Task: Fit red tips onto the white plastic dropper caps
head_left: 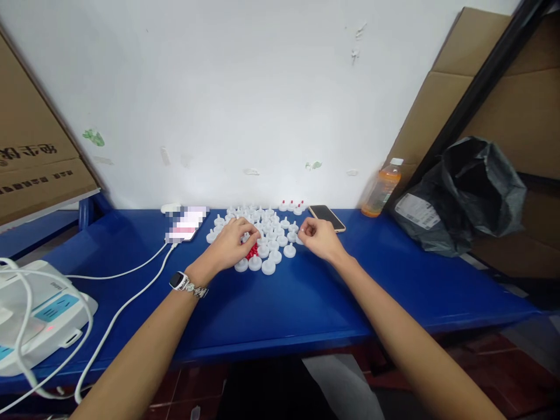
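Observation:
Several small white plastic caps [269,233] with short stems lie clustered on the blue table [306,297], near the wall. A small heap of red pieces [252,251] sits among them. My left hand [231,244], with a watch on its wrist, rests palm down on the cluster beside the red pieces, its fingertips pinched together at a cap. My right hand [318,236] is at the cluster's right edge, fingers curled around a white cap [301,233]. A few caps with red tips [292,206] stand at the back.
A dark phone [327,217] lies behind my right hand and another phone [187,224] on a white cable to the left. An orange drink bottle [381,189], a black plastic bag [464,195], cardboard boxes [30,157] and a white power strip [39,318] ring the table.

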Demonstrator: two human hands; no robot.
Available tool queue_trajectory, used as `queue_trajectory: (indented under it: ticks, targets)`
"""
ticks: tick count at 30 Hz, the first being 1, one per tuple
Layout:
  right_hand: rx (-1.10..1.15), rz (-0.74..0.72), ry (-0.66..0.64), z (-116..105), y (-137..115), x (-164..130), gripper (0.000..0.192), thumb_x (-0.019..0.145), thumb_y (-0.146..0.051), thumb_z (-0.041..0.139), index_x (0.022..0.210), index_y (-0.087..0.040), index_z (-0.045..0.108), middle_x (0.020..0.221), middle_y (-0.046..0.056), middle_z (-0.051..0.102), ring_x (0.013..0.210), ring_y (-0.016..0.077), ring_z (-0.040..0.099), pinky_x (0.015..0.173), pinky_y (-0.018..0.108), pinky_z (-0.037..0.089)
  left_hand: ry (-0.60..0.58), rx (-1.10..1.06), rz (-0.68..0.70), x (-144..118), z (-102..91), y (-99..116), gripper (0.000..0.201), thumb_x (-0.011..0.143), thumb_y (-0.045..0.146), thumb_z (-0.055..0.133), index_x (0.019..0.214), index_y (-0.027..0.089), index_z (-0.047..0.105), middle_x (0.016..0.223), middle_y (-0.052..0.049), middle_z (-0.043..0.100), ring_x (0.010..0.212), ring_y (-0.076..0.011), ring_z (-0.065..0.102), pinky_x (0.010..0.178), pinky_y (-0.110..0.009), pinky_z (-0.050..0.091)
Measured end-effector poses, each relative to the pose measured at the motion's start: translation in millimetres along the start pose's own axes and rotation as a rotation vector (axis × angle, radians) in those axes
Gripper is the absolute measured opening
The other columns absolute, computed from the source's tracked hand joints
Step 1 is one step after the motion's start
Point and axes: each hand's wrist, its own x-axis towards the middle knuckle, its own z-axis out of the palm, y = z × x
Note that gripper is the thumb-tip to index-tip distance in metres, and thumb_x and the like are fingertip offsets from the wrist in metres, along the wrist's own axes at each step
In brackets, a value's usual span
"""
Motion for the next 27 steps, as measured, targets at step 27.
queue_trajectory:
  ticks: [27]
  targets:
    - [-0.509,0.186,-0.059,62,18,145,0.026,0.081,-0.021,0.059,0.104,-0.016,0.072,0.112,0.017,0.07,0.106,0.0305,0.066,0.088,0.039,0.048,0.128,0.01,0.009,18,8.9,10,0.029,0.098,0.036,0.045,0.082,0.021,0.065,0.097,-0.005,0.062,0.096,-0.0225,0.055,0.09,-0.041,0.041]
